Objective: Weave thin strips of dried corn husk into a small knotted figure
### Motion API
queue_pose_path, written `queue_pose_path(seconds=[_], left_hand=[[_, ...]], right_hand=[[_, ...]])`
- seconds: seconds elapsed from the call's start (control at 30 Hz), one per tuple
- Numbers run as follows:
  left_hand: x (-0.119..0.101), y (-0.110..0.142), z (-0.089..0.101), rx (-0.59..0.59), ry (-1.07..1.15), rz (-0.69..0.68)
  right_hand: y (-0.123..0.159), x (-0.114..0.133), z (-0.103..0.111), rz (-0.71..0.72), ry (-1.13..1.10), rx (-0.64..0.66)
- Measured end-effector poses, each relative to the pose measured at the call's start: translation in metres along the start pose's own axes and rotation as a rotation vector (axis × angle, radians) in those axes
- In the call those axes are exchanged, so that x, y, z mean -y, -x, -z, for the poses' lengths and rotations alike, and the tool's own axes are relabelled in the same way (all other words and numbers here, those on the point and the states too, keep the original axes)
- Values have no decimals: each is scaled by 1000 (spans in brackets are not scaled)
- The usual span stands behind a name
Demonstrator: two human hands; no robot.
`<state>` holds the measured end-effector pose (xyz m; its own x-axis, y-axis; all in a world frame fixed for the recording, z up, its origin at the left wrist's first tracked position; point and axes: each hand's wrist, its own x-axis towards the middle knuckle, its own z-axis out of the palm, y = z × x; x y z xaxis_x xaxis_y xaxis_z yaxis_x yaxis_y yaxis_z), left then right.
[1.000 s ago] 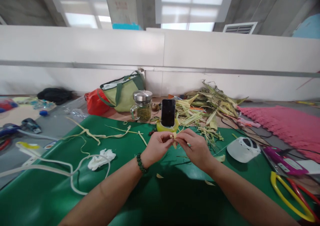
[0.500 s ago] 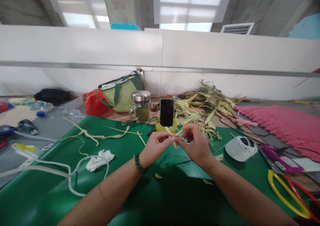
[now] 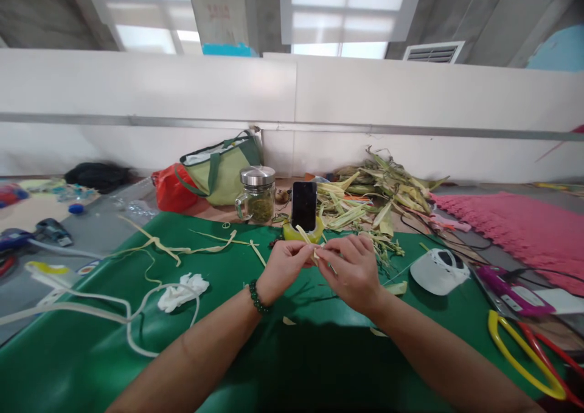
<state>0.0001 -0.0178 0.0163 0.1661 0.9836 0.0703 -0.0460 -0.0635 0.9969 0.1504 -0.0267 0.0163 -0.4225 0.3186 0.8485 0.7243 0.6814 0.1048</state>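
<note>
Both my hands meet over the green mat, pinching pale yellow corn husk strips between them. My left hand, with a dark green bead bracelet at the wrist, is closed on the husk with thumb and forefinger. From the right, my right hand grips the same piece with its fingertips. One strip end sticks up above the hands; the rest is mostly covered by the fingers. Just behind stands a phone, propped in a yellow tape roll. Small husk scraps lie on the mat below.
Loose husks are heaped at the back right. A glass jar and a green bag stand at the back. White crumpled tissue and a cord lie left; a white cap-like object and yellow-and-red scissors lie right.
My right hand has turned over, its back now facing up more, with fingers closer to the left fingertips. The husk strips between the hands have shifted, and less of them shows.
</note>
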Motion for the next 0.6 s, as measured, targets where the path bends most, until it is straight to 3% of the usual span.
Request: queue_pose_path(seconds=[0.13,0.23,0.33,0.43,0.6], left_hand=[[-1,0,1,-6,-10,-14],[-5,2,2,15,37,39],[-9,5,5,77,72,-1],[-10,4,10,152,120,-58],[-11,0,18,248,14,-96]], right_hand=[[-1,8,2,160,109,32],[-3,11,3,166,162,52],[-3,14,4,123,167,69],[-2,12,7,55,61,100],[-5,-3,16,-137,-348,133]])
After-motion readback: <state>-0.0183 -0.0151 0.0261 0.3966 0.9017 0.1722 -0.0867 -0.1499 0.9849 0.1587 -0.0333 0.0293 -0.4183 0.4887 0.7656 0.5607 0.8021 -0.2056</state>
